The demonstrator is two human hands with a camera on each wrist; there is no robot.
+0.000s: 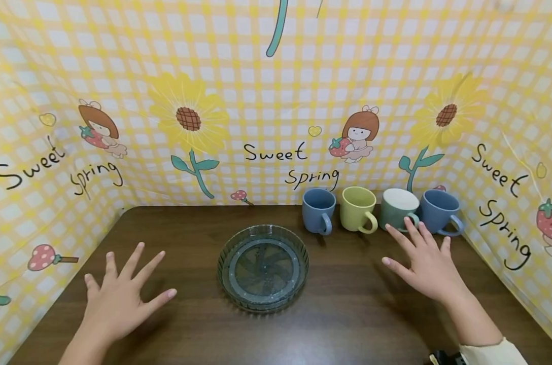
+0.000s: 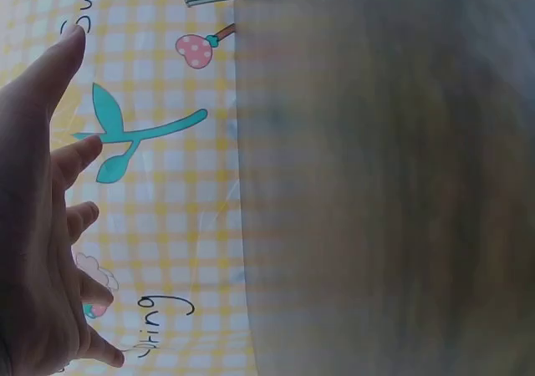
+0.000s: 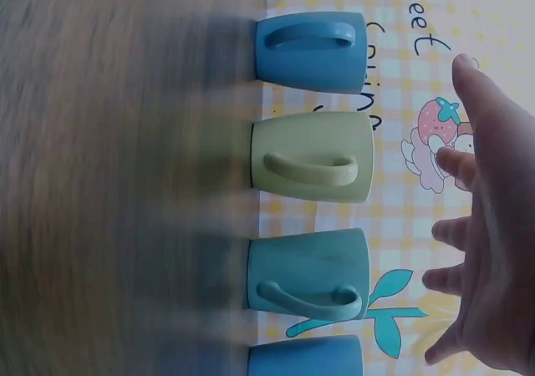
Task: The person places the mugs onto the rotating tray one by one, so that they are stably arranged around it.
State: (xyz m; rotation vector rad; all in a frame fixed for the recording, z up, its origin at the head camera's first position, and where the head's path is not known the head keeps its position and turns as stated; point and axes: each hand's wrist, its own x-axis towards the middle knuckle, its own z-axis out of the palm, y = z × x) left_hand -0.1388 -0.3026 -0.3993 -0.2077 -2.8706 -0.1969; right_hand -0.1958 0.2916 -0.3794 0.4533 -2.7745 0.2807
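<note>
Four mugs (image 1: 354, 217) stood mid-right, a ribbed transparent dish (image 1: 264, 269) lower centre; our left hand (image 1: 121, 299) and right hand (image 1: 426, 266) were splayed.

Fingers (image 3: 445, 280) spread — yellow mug (image 3: 311, 152), green mug (image 3: 308, 267) between blue mugs (image 3: 311, 58).

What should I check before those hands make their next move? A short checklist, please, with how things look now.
1. Hands free: ok; left hand and right hand are spread and hold nothing.
2. Mugs upright: ok; leftmost blue mug, yellow mug, green mug and rightmost blue mug stand in a row.
3. Right hand clear of the mugs: ok; the right wrist view shows a gap.
4. Clear dish steady: ok; it sits flat on the table, apart from both hands.
5. Green mug empty: cannot tell; the white inside could be glaze or contents.
</note>
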